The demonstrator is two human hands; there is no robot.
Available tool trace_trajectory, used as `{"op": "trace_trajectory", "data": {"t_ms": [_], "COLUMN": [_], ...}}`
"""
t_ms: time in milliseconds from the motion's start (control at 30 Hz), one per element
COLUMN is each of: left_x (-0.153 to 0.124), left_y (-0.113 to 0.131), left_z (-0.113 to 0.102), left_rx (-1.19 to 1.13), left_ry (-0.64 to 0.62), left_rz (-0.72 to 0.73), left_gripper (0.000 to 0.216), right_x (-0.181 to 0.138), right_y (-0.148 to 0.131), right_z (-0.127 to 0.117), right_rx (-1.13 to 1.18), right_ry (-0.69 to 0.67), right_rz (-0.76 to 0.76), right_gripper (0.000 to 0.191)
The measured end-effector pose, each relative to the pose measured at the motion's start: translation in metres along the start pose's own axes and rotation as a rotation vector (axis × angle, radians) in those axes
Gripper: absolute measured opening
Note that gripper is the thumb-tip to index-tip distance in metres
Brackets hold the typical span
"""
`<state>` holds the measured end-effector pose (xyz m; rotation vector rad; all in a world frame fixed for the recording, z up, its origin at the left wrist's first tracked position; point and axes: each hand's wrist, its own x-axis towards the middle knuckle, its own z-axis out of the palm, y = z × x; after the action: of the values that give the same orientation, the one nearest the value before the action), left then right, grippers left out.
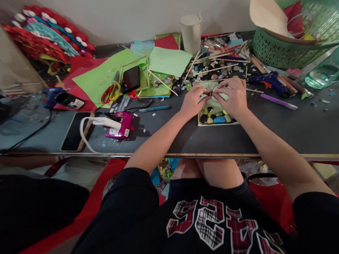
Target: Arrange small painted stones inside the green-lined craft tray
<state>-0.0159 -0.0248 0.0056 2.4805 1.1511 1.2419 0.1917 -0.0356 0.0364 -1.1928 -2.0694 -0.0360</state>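
Both my hands rest over a small stick-framed board [215, 123] on the dark table [301, 131]. The board has a pale green ground and coloured pebbles [219, 119] along its near edge. My left hand [194, 99] pinches a small dark piece at the middle of the board, fingers closed. My right hand [233, 96] meets it from the right, fingertips pressed together on the same spot. What lies under the fingertips is too small to name.
Loose pebbles and wooden sticks [216, 66] lie behind the board. A blue glue gun [266, 79], purple pen [278, 101] and green basket [295, 39] sit right. Left are green paper [103, 75], scissors [110, 92], a phone [131, 78], a pink device [120, 126]. Another person's arm [21, 160] is at far left.
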Motion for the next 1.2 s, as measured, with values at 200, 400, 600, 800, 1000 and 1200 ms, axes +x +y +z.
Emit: {"op": "trace_trajectory", "data": {"t_ms": [200,400,600,800,1000,1200], "left_x": [0.000,0.000,0.000,0.000,0.000,0.000], "left_y": [-0.003,-0.002,-0.001,0.002,0.005,0.003], "left_z": [0.002,0.001,0.000,-0.001,-0.002,-0.001], "left_rx": [-0.002,-0.028,-0.045,-0.054,-0.037,-0.032], "left_ry": [0.000,-0.010,-0.053,-0.107,-0.127,-0.102], "left_rz": [0.006,0.082,0.134,0.114,0.084,0.080], "left_gripper": [0.030,0.035,0.025,0.021,0.024,0.041], "right_x": [-0.004,-0.002,0.001,-0.002,-0.001,0.000], "right_y": [-0.003,0.008,0.014,0.009,0.012,0.009], "right_z": [-0.001,-0.003,-0.001,-0.001,-0.001,-0.002], "right_rx": [0.019,0.009,0.161,0.236,0.277,0.303], "right_ry": [0.030,0.077,-0.048,-0.071,-0.124,-0.143], "right_rz": [0.075,0.130,-0.025,0.034,0.046,0.043], "right_gripper": [0.036,0.043,0.026,0.017,0.016,0.017]}}
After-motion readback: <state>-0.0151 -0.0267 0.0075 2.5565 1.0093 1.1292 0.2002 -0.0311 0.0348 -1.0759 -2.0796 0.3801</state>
